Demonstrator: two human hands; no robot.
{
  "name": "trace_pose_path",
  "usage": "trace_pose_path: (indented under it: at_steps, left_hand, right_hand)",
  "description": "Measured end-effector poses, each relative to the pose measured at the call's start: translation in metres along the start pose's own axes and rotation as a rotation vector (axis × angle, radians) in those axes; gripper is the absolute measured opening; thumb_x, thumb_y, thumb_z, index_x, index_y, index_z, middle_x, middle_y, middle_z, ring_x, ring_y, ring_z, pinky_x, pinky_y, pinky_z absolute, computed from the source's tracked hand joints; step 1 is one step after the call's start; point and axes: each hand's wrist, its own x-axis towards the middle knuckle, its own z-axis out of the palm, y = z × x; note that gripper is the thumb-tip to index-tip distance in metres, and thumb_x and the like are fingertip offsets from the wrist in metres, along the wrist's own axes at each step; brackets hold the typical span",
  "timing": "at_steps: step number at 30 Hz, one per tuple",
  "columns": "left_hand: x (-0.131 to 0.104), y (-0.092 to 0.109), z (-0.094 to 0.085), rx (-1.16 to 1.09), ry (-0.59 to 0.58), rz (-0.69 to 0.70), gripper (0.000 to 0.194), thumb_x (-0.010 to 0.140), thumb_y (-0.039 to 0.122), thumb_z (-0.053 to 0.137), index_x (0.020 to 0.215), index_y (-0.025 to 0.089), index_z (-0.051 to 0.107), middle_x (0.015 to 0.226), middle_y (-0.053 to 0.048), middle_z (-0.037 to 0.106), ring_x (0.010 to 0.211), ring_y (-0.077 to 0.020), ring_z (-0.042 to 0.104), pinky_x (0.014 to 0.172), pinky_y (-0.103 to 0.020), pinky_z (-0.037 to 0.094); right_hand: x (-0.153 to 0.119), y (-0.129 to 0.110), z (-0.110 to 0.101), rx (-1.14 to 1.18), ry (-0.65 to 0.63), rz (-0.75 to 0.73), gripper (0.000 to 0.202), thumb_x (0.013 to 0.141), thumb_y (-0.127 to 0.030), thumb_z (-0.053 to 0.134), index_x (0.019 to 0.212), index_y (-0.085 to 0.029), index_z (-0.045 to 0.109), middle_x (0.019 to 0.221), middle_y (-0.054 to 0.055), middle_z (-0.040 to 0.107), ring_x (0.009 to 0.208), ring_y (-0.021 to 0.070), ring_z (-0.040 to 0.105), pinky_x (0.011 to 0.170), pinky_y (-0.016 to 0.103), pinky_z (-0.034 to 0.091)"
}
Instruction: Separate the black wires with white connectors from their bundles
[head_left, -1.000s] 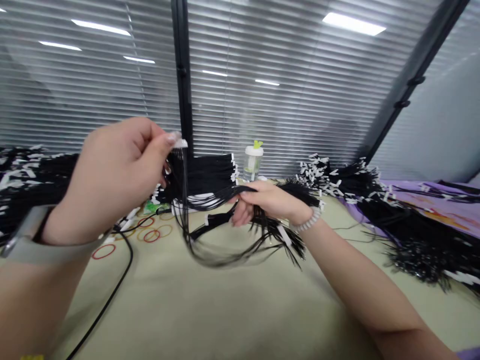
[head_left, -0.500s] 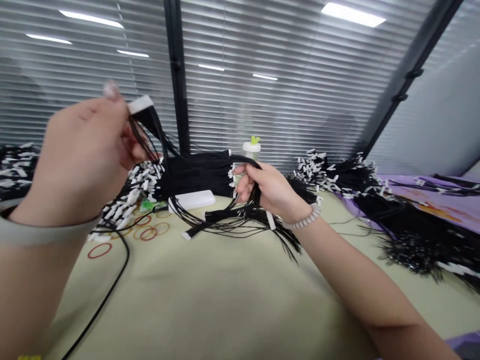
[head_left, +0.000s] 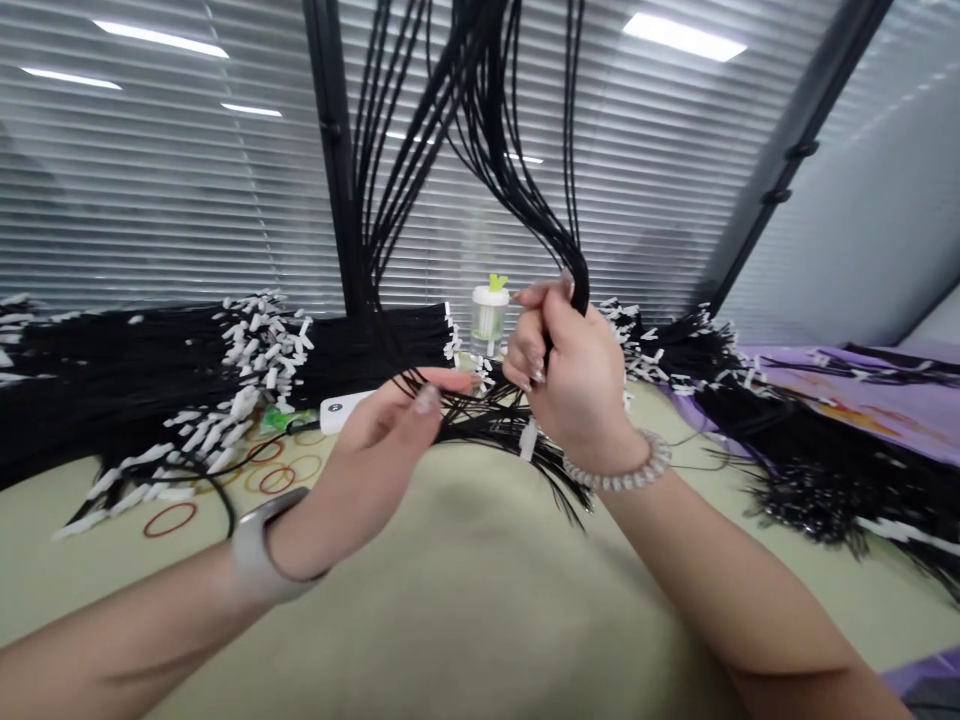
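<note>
The bundle of thin, flexible black cables (head_left: 491,110) hangs raised above the pale green desk (head_left: 480,610), its upper part running out of view at the top, in front of the grey slatted blinds (head_left: 187,200). The right hand (head_left: 574,380), with a pale beaded bracelet (head_left: 619,470) at the wrist, is clenched around the gathered strands on that side, which bend down into the fist. Looser strands on the other side fall to the fingers of the left hand (head_left: 386,435), which wears a watch with a light grey band (head_left: 262,555); whether those fingers grip them, I cannot tell

Just behind the left hand lies a white rectangular plastic device (head_left: 341,408) with a black cord plugged in. Near it are thin round rubber bands in red and yellow (head_left: 170,519) and a small green packet (head_left: 281,420). A clear plastic cup with a white lid and a yellow-green tab (head_left: 489,318) stands beyond the hands. Piles of black cables with white connectors (head_left: 112,390) line the back left, and at the right more cables rest on a purple patterned sheet (head_left: 832,378)
</note>
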Motion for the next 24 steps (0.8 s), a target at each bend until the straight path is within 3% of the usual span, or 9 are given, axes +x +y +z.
trace_pose_path:
  at_steps: [2,4,10,16,24]
  left_hand:
    - [-0.001,0.011,-0.003,0.242,0.048,0.022,0.018,0.074,0.038,0.054,0.082,0.024,0.064,0.089,0.000,0.066,0.088,-0.0173,0.057,0.080,-0.027,0.044]
    - [0.001,0.019,-0.007,0.340,0.053,0.025,0.017,0.075,0.036,0.053,0.076,0.023,0.065,0.079,0.001,0.067,0.076,-0.0154,0.059,0.073,-0.025,0.046]
    - [0.006,0.018,-0.014,0.217,-0.047,0.019,0.023,0.078,0.035,0.049,0.067,0.021,0.062,0.065,0.000,0.063,0.061,-0.0134,0.058,0.059,-0.024,0.047]
    - [0.006,0.025,-0.023,0.059,-0.235,0.000,0.026,0.080,0.036,0.045,0.065,0.019,0.057,0.062,0.001,0.056,0.056,-0.0105,0.053,0.055,-0.023,0.044]
    - [0.010,0.032,-0.029,0.258,-0.272,0.022,0.025,0.083,0.036,0.041,0.071,0.020,0.056,0.069,0.003,0.057,0.066,-0.0098,0.054,0.065,-0.023,0.043]
  right_hand:
    - [-0.002,0.002,0.001,-0.019,-0.007,-0.036,0.020,0.087,-0.030,0.033,0.078,-0.019,0.046,0.044,-0.006,0.027,0.035,0.0029,0.025,0.034,0.015,0.025]
    - [-0.003,0.002,0.001,-0.030,-0.026,-0.051,0.021,0.087,-0.033,0.035,0.077,-0.019,0.047,0.045,-0.006,0.027,0.036,0.0027,0.026,0.035,0.014,0.025]
    - [0.005,-0.008,-0.008,0.057,-0.090,0.116,0.018,0.086,-0.027,0.035,0.074,-0.018,0.046,0.044,-0.006,0.025,0.035,0.0031,0.023,0.034,0.015,0.023]
    - [0.020,-0.014,-0.028,0.078,-0.081,0.151,0.022,0.088,-0.032,0.032,0.077,-0.017,0.044,0.044,-0.007,0.018,0.033,0.0030,0.019,0.033,0.016,0.022]
    - [0.027,-0.023,-0.041,0.049,-0.082,0.136,0.017,0.087,-0.026,0.035,0.078,-0.015,0.045,0.045,-0.008,0.017,0.034,0.0029,0.019,0.034,0.016,0.020]
